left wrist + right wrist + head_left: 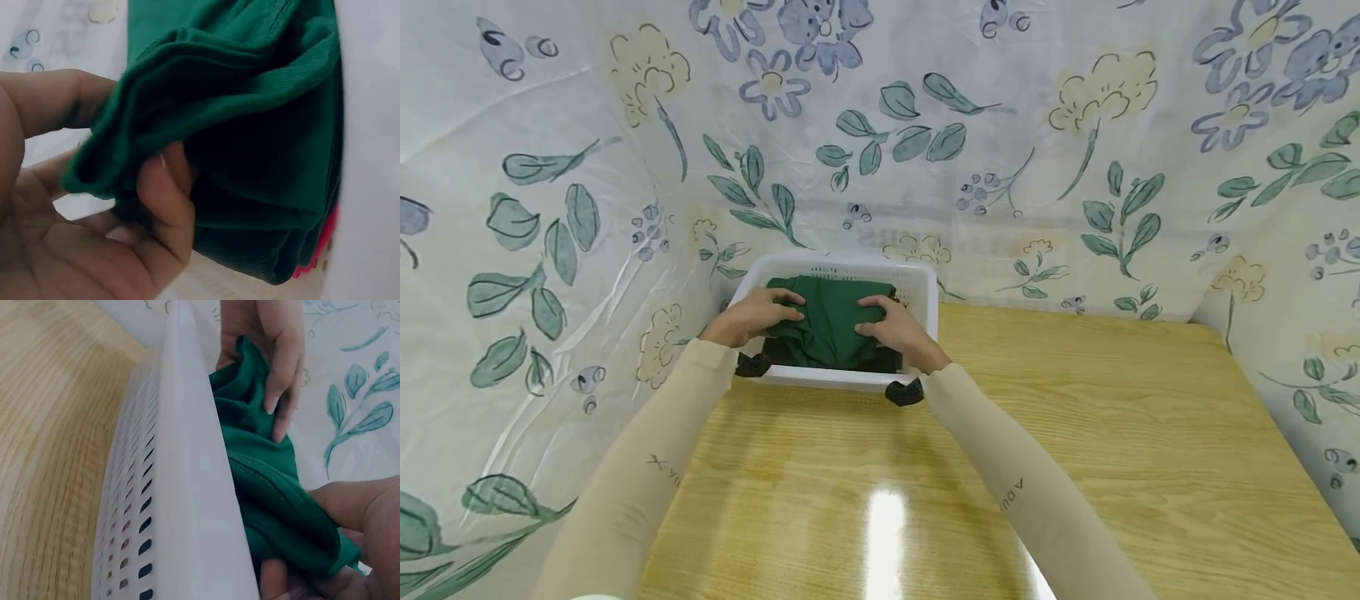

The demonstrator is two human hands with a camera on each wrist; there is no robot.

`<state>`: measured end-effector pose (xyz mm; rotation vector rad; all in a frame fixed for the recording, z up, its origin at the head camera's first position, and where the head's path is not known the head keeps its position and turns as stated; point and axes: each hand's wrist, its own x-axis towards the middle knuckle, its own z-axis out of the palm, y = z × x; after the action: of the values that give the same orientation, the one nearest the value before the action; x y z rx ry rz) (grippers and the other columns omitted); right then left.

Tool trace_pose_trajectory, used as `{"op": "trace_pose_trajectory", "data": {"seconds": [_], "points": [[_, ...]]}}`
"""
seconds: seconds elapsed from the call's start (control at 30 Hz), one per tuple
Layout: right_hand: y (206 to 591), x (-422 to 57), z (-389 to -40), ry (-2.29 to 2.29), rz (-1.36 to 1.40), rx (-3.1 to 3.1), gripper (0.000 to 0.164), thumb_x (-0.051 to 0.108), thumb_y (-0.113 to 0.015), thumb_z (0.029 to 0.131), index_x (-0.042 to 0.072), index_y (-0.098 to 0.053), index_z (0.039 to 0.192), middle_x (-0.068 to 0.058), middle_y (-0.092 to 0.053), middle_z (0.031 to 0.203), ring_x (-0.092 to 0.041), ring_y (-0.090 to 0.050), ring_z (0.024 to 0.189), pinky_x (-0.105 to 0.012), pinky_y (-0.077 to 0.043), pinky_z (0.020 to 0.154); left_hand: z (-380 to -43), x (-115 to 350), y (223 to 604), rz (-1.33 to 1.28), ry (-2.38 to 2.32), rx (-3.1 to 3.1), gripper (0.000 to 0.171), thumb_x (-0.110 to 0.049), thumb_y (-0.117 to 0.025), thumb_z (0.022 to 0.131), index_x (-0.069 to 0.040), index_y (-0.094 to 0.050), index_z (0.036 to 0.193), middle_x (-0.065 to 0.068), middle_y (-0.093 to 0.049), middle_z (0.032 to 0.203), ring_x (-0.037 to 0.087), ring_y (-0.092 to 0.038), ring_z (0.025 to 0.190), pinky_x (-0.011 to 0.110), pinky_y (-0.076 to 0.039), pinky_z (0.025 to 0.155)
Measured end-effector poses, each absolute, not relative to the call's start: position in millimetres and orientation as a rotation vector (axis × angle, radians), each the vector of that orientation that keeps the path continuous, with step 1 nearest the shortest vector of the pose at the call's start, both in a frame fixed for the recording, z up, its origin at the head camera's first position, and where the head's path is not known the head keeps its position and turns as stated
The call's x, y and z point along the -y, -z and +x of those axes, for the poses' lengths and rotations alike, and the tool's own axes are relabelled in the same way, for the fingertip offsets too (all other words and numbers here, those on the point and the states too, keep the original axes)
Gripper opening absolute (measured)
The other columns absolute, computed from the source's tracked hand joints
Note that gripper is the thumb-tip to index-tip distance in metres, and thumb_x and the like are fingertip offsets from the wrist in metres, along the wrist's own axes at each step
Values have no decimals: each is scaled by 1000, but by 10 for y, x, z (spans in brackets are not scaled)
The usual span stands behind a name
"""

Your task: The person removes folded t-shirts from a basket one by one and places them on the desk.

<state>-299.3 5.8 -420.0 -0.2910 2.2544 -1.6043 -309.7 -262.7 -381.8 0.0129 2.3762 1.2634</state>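
Green folded fabric [831, 321] lies in a white rectangular basket of perforated plastic [823, 377], its two sides pinched between thumb and fingers of the left hand [758, 315] and the right hand [895, 327]. Its loose folds could slump open if either pinch holds only the outer layer; reaching deeper might drag up the dark teal cloth [256, 255] beneath, and the close rim could catch an edge. The basket stands on a glossy, yellow-brown, wood-grained table [1075, 400] with a bright glare in front; white floral sheeting [970, 79] hangs behind and at both sides, creased on the left.
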Motion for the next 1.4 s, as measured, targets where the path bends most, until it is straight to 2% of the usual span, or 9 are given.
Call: {"op": "trace_pose_trajectory", "data": {"seconds": [0.17,0.43,0.7,1.0,1.1,1.2,1.33,1.37,1.4], "points": [[4226,-60,-2990,1611,-287,-2259,46,17,-68,101,16,-55,146,-10,-47,150,-28,-59,118,-40,-54,92,-3083,2615,3814,40,-1087,-2450,49,-18,-52,107,-2,-43,152,27,-23,163,41,-40,134,53,-46,99],[4196,-66,-2982,1610,-289,-2296,44,17,-69,100,19,-58,143,-10,-48,150,-27,-59,116,-40,-54,91,-3097,2549,3775,46,-989,-2479,51,-20,-51,108,3,-38,151,30,-23,161,48,-30,144,64,-37,109],[4211,-87,-2991,1623,-262,-2285,44,15,-68,101,18,-58,143,-10,-41,157,-29,-54,127,-42,-53,96,-3134,2517,3759,10,-1040,-2423,50,-23,-52,108,3,-40,149,29,-23,161,48,-29,145,63,-41,106],[4259,-71,-2994,1618,-278,-2317,40,24,-68,102,19,-60,141,-9,-39,160,-31,-44,142,-42,-54,94,-3150,2532,3874,-22,-1263,-2312,48,-18,-55,107,1,-43,150,25,-30,159,42,-37,142,55,-42,108],[4263,-63,-2997,1612,-285,-2335,39,24,-70,101,19,-62,139,-9,-41,159,-30,-46,139,-41,-56,90,-3149,2567,3888,13,-1247,-2347,47,-12,-57,106,-1,-45,150,25,-25,162,41,-35,143,53,-41,109],[4260,-66,-2996,1622,-309,-2344,39,22,-70,100,19,-62,138,-9,-43,157,-29,-50,135,-39,-57,85,-3131,2603,3877,48,-1250,-2387,48,-7,-60,103,-3,-49,149,25,-19,165,43,-28,147,56,-34,114],[4247,-87,-2997,1627,-345,-2362,39,21,-71,100,18,-62,138,-7,-50,148,-24,-58,116,-37,-58,79,-3097,2640,3858,76,-1279,-2421,49,-6,-64,101,-5,-52,149,22,-13,168,45,-17,151,60,-25,118],[4240,-95,-3001,1628,-358,-2365,39,21,-71,100,18,-62,138,-9,-54,140,-23,-60,107,-36,-57,78,-3088,2649,3852,78,-1285,-2430,49,-7,-64,101,-6,-53,149,22,-13,168,44,-17,151,58,-26,117],[4228,-102,-3003,1628,-369,-2369,39,21,-71,100,18,-62,138,-10,-57,131,-22,-59,99,-36,-57,77,-3091,2661,3853,78,-1293,-2440,49,-8,-65,101,-8,-54,148,20,-13,169,46,-31,143,55,-35,110]]}}
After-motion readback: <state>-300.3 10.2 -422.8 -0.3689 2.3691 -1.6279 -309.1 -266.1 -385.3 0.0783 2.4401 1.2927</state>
